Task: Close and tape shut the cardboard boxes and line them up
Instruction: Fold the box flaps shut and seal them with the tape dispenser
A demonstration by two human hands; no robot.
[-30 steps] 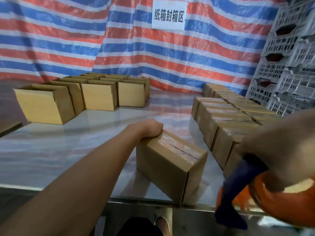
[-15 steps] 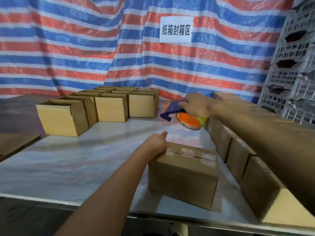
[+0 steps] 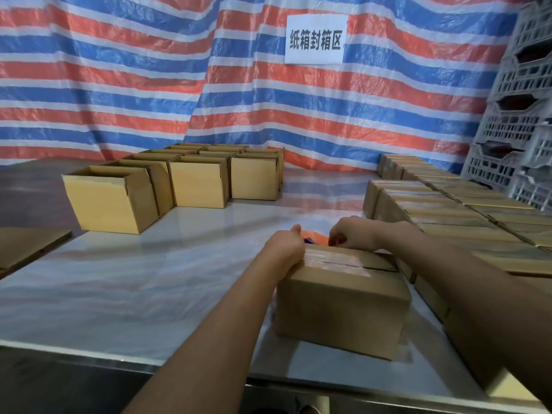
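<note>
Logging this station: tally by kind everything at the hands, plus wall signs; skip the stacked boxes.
Hands: 2 (left hand, right hand)
Cardboard box under them: 1
Orange tape dispenser: 1
Printed wall sign: 1
Total: 5

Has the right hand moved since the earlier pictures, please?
Yes: the right hand and tape dispenser came nearer, from beyond the box to its far edge.

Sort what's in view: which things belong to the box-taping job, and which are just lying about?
Job: near box, gripped by left hand; orange tape dispenser in right hand; open boxes; taped row.
Lying about: grey crates; striped tarp; sign; flat cardboard.
</note>
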